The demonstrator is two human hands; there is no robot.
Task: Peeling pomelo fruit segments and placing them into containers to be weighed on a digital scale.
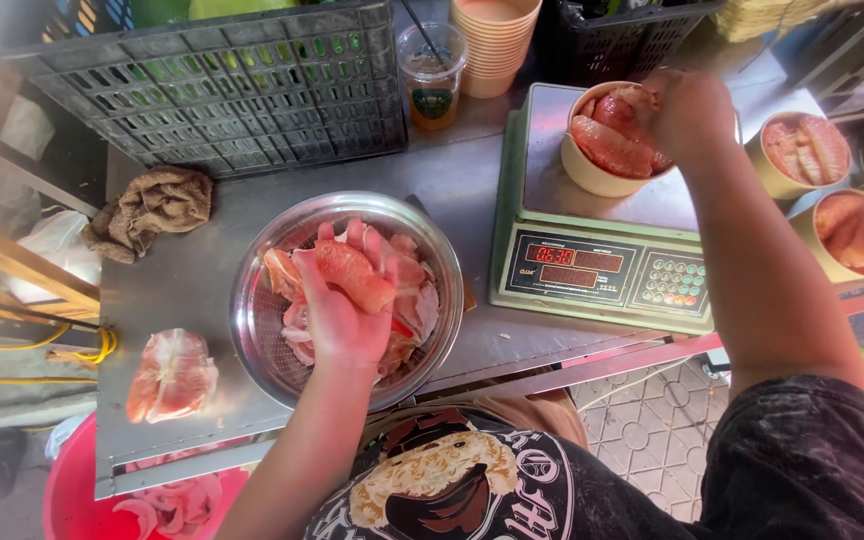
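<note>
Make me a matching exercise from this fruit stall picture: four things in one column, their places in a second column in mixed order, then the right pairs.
Things
1. left hand
2. right hand
3. brown rag
4. peeled fruit piece

Places
A. lying on the metal table left of the steel bowl
B. at the paper cup on the scale
C. crumpled beside the grey crate
D. in the steel bowl, holding a fruit segment

Pairs: 1-D, 2-B, 3-C, 4-A
</note>
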